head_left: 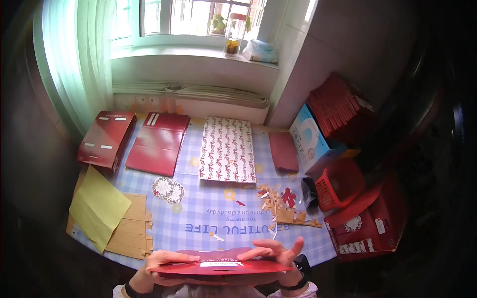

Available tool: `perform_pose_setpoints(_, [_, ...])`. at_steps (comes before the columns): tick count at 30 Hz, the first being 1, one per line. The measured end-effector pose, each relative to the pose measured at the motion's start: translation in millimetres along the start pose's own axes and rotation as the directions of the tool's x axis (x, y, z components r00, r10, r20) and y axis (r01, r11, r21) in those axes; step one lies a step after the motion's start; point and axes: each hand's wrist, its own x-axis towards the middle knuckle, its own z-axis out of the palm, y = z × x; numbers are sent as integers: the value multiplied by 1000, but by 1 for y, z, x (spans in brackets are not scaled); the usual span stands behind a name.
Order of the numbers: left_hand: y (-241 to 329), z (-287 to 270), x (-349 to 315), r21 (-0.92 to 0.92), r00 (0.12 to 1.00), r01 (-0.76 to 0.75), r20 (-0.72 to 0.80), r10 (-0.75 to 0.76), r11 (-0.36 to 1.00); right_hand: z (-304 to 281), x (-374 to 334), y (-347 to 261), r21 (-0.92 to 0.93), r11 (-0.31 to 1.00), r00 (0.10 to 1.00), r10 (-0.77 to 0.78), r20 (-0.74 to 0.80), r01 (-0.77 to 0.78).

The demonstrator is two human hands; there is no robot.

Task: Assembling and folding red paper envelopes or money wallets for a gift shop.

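Observation:
At the near edge of the table, I hold a red cardboard box [248, 268], flattened and nearly edge-on, with white print and a white label on it. My left hand [166, 259] grips its left end, fingers on top. At its right end, my right hand [273, 251] holds it, with some fingers lifted off the card. The underside of the card is hidden. Just beyond it, small white and red paper scraps lie on the blue checked tablecloth [186, 218].
Stacks of red card [159, 144] and patterned sheets [227, 149] lie along the back. Yellow paper [99, 206] covers tan strips [130, 231] at left. To the right are a red basket [340, 184], a blue-white box [310, 139] bearing red cards, and an open red box [370, 223].

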Motion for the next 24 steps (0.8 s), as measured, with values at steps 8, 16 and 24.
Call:
perform_pose_setpoints(8, [-33,10,-8,-474,997,-23,-72,-13,880,-47,23,14,-606,795,887,260,381,27])
perform_pose_setpoints(16, [-69,1,-6,-53,910,-404,83,407,913,-59,20,48,-588,710,917,-229,327,388])
perform_pose_setpoints(24, [-44,5,47,-238,926,55,-350,-139,970,-40,39,56,-626,761,918,-354,-179,171])
